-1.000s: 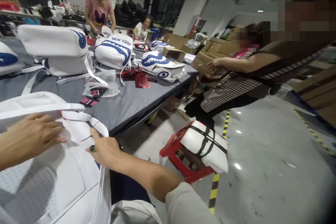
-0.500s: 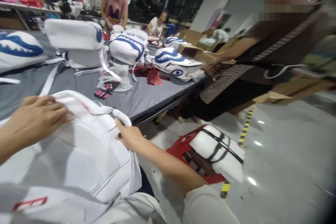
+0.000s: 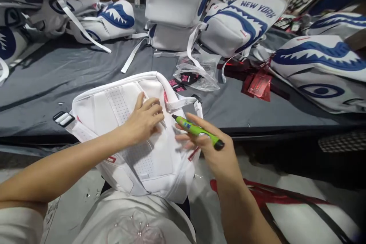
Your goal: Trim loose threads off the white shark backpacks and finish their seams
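Observation:
A white backpack point(image 3: 114, 110) lies back-side up, half on the grey table edge and half over my lap. My left hand point(image 3: 143, 120) presses flat on its padded back panel, fingers spread near the top handle strap point(image 3: 180, 103). My right hand point(image 3: 213, 148) holds a green pen point(image 3: 197, 131) with a black cap end, its tip pointing at the backpack near the strap. A black buckle point(image 3: 63, 118) hangs at the pack's left side.
On the grey table point(image 3: 71, 72) stand several white backpacks with blue shark prints, one reading NEW YORK point(image 3: 243, 23). A clear plastic bag point(image 3: 197, 72) and red tags point(image 3: 259, 84) lie nearby. A red stool point(image 3: 286, 198) with white padding is at lower right.
My view swung from the room down to the table. The backpack was turned toward me, my left hand moved onto its back panel, and the green pen now shows plainly in my right hand.

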`<state>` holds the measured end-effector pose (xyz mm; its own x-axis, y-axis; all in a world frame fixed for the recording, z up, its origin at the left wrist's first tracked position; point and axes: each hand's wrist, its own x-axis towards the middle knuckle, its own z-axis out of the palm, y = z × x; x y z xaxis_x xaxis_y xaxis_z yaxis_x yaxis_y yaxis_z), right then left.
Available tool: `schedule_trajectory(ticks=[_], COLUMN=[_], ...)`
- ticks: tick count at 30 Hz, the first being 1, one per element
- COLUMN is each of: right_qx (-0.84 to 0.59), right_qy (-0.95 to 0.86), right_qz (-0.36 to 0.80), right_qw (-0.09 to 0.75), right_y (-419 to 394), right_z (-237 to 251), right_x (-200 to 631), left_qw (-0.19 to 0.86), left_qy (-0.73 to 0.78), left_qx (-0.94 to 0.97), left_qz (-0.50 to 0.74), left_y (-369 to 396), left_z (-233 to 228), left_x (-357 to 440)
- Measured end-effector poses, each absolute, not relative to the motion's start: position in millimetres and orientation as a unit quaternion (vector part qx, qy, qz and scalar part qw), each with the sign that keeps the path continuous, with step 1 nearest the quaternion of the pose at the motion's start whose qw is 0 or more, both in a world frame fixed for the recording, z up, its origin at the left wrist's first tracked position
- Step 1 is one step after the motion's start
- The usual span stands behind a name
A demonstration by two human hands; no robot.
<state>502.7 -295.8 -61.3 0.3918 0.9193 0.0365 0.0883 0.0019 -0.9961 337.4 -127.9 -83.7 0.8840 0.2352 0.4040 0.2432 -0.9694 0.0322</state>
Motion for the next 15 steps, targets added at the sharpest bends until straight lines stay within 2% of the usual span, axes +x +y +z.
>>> schedule_trajectory(ticks=[3, 5, 7, 11, 15], right_qx=[-0.639, -0.658, -0.671, -0.692, -0.703], right_qy=[-0.395, -0.361, -0.350, -0.392, -0.415], right_qz=[0.313, 0.255, 0.204, 0.137, 0.111], right_qw=[0.582, 0.609, 0.622, 0.591, 0.567], right_y=[-283.2, -278.1, -274.4, -269.4, -268.2], right_z=[-80.8, -92.5, -100.1, -105.2, -106.7], right_x=[497.1, 492.4, 485.8, 473.2, 471.2], left_qw=[-0.071, -0.084, -0.052, 0.009, 0.033], left_qy=[-0.066, -0.038, -0.035, -0.056, -0.046], left_qx=[-0.963, -0.956, -0.953, -0.960, -0.953], left_qz=[-0.252, -0.280, -0.296, -0.274, -0.299], left_y=[-125.2, -122.6, -121.7, -123.7, -125.1], left_z=[-94.6, -101.1, -106.6, -112.4, -112.1], left_x=[327.1, 322.3, 320.1, 320.6, 321.7])
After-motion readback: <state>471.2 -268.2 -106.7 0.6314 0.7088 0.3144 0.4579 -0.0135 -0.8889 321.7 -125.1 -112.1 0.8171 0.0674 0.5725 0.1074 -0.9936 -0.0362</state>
